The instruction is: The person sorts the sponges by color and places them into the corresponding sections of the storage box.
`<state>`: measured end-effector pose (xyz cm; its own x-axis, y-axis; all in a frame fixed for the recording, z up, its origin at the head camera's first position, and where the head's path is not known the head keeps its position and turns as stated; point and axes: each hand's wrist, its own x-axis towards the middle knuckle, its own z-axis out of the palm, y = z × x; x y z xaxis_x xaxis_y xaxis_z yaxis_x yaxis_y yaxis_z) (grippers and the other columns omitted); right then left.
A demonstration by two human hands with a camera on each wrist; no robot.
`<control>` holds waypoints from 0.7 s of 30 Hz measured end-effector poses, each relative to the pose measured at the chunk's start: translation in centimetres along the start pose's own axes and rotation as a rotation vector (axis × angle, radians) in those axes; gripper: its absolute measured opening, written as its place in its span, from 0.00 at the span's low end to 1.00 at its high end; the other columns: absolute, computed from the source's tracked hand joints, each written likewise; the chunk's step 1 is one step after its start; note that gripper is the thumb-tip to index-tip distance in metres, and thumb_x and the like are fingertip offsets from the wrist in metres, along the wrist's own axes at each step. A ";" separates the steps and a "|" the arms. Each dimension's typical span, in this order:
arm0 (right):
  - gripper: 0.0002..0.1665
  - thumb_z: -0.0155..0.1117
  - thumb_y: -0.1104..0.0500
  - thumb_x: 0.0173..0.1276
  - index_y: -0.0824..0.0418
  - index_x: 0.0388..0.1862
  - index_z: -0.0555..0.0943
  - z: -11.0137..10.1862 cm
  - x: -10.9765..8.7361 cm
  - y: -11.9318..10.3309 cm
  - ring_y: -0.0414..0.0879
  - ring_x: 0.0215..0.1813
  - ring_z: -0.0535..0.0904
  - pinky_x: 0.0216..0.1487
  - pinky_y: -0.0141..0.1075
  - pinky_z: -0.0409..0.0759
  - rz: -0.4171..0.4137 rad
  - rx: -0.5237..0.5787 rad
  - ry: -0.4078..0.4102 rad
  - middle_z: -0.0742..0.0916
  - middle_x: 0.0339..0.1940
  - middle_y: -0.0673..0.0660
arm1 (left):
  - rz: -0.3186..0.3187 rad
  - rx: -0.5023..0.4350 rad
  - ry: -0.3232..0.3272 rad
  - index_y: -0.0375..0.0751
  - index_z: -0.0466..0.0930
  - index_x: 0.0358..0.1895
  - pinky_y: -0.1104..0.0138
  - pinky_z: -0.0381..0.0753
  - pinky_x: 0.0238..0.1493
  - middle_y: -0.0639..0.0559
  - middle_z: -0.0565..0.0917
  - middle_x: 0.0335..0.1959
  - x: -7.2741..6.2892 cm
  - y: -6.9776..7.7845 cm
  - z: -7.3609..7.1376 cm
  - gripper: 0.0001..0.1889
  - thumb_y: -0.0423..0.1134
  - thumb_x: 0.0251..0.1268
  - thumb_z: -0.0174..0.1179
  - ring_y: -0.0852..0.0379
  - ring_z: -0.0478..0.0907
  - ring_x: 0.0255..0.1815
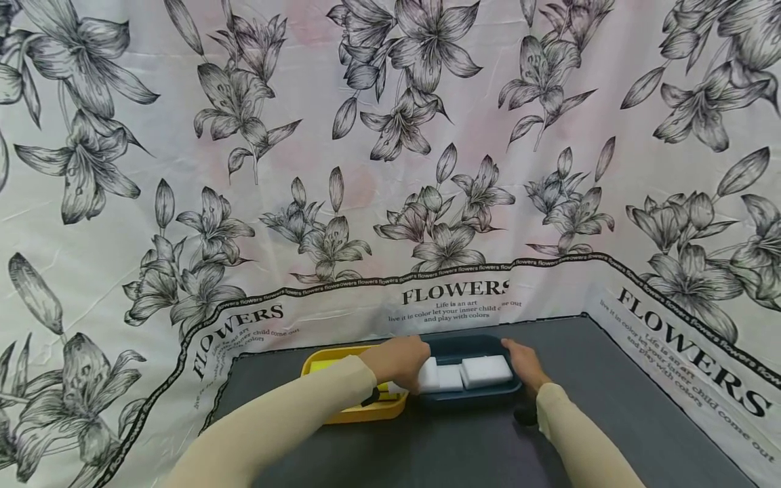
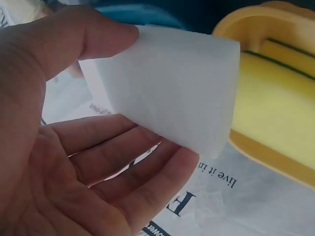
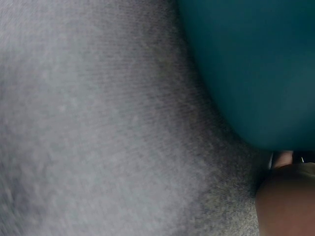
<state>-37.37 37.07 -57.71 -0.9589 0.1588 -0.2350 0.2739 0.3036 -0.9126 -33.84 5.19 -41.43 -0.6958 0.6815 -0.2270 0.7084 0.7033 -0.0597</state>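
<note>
My left hand (image 1: 399, 362) is over the place where the two trays meet. In the left wrist view it pinches a white foam sponge block (image 2: 167, 83) between thumb and fingertips. More white sponge blocks (image 1: 486, 371) lie in the dark blue tray (image 1: 470, 400). My right hand (image 1: 526, 362) grips that tray at its right end. From the right wrist, the tray's teal wall (image 3: 256, 73) shows large, with part of the hand (image 3: 288, 201) at the lower right corner.
A yellow tray (image 1: 366, 415) stands left of the blue one, partly behind my left forearm. Inside it are yellow blocks (image 2: 280, 103) with dark green edges. Under both trays is a dark grey tabletop (image 1: 464, 447); a flower-printed cloth (image 1: 342, 305) hangs behind.
</note>
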 end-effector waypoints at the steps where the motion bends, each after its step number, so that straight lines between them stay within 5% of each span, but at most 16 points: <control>1: 0.47 0.39 0.38 0.90 0.73 0.89 0.54 0.0 0.0 0.1 0.73 0.90 0.47 0.88 0.68 0.48 0.003 0.002 0.001 0.53 0.90 0.75 | -0.001 -0.012 -0.002 0.46 0.88 0.54 0.67 0.87 0.41 0.55 0.88 0.42 0.5 0.0 0.0 0.24 0.50 0.59 0.84 0.61 0.82 0.36; 9: 0.47 0.39 0.37 0.90 0.72 0.89 0.55 0.1 0.0 0.2 0.73 0.90 0.46 0.88 0.68 0.47 0.021 0.005 0.014 0.53 0.91 0.75 | -0.010 -0.058 -0.009 0.45 0.88 0.54 0.66 0.86 0.41 0.54 0.88 0.43 3.2 1.0 0.1 0.23 0.48 0.59 0.84 0.61 0.81 0.37; 21: 0.46 0.40 0.39 0.90 0.72 0.89 0.55 0.3 -0.2 -0.3 0.72 0.90 0.48 0.88 0.67 0.48 0.031 0.020 0.026 0.54 0.90 0.74 | -0.053 -0.157 -0.008 0.44 0.87 0.53 0.65 0.84 0.41 0.53 0.85 0.43 6.4 0.0 1.8 0.21 0.45 0.61 0.83 0.59 0.80 0.37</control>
<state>-37.32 36.66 -57.51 -0.9476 0.1923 -0.2551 0.3020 0.2791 -0.9115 -38.07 9.16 -44.62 -0.7302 0.6415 -0.2352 0.6431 0.7615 0.0805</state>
